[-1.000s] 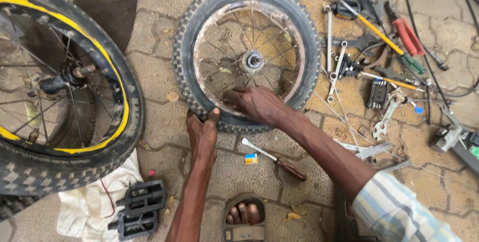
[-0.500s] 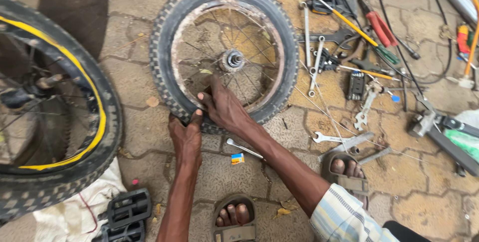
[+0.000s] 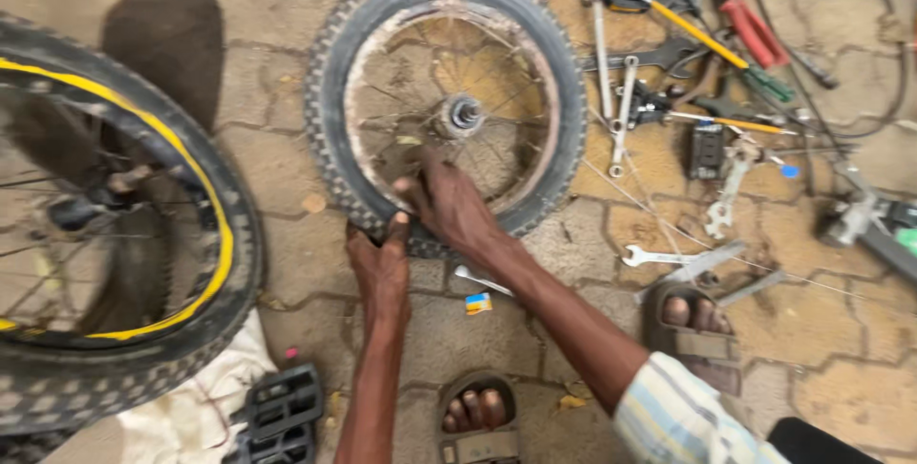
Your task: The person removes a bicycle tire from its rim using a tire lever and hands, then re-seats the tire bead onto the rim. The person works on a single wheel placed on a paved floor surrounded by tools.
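Note:
A small bicycle wheel lies flat on the paved ground, with a knobby black tyre (image 3: 330, 72), a rusty rim (image 3: 535, 72) and a hub (image 3: 461, 114) in the middle. My left hand (image 3: 380, 263) grips the near edge of the tyre, thumb up against it. My right hand (image 3: 445, 204) presses on the tyre and rim just right of the left hand, fingers curled over the rim's inner edge. A screwdriver (image 3: 480, 280) lies on the ground under my right forearm.
A bigger wheel (image 3: 205, 235) with a yellow stripe lies at the left. Black pedals (image 3: 277, 414) and a white cloth (image 3: 191, 416) sit at bottom left. Spanners (image 3: 611, 72), pliers (image 3: 755, 32) and other tools are spread at the right. My sandalled feet (image 3: 475, 411) are below.
The view has shifted, so the small wheel sits further left and lower. Both hands stay on the near edge of the tyre, the left thumb now raised against it.

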Action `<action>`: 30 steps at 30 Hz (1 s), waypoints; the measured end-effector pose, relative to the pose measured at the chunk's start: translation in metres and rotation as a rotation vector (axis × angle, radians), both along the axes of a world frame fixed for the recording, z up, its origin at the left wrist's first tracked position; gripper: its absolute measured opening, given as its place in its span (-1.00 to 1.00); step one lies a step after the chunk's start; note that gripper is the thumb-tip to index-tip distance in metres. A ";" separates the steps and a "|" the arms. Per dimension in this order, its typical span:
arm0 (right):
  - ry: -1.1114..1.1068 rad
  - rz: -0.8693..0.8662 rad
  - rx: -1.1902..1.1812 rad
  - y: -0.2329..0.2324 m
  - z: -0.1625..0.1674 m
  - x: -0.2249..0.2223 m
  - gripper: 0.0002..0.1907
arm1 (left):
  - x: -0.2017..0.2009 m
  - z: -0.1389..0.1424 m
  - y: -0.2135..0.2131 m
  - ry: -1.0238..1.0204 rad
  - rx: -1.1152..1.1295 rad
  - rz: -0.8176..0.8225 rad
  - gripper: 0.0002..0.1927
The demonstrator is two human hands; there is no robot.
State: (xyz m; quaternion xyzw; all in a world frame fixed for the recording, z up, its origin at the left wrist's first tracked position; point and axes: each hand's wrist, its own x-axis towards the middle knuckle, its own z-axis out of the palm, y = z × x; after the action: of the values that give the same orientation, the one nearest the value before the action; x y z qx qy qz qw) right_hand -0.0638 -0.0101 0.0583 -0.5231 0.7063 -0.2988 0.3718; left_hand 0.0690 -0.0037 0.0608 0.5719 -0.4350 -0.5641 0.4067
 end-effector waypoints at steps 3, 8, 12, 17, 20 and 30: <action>-0.051 0.040 -0.084 -0.002 -0.002 -0.004 -0.62 | 0.000 -0.002 -0.001 0.063 0.054 0.021 -0.51; -0.023 0.121 -0.112 -0.002 -0.006 -0.012 -0.57 | 0.001 0.002 -0.002 -0.062 0.145 -0.007 -0.55; -0.008 0.156 -0.115 0.000 -0.001 -0.012 -0.59 | 0.002 0.007 -0.001 -0.062 0.144 -0.032 -0.58; -0.091 0.191 -0.125 -0.003 0.007 -0.012 -0.57 | 0.002 0.005 -0.001 -0.039 0.172 -0.016 -0.60; -0.010 0.133 0.135 -0.005 0.005 -0.013 -0.63 | 0.001 0.003 -0.002 -0.077 0.194 -0.022 -0.61; -0.050 0.157 -0.203 0.003 -0.002 -0.006 -0.58 | 0.001 0.004 -0.001 -0.013 0.179 -0.014 -0.60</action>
State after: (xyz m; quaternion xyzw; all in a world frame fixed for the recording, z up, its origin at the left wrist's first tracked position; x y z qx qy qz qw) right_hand -0.0703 -0.0075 0.0558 -0.6042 0.6198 -0.3516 0.3566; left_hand 0.0704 -0.0049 0.0643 0.6064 -0.3895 -0.5999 0.3474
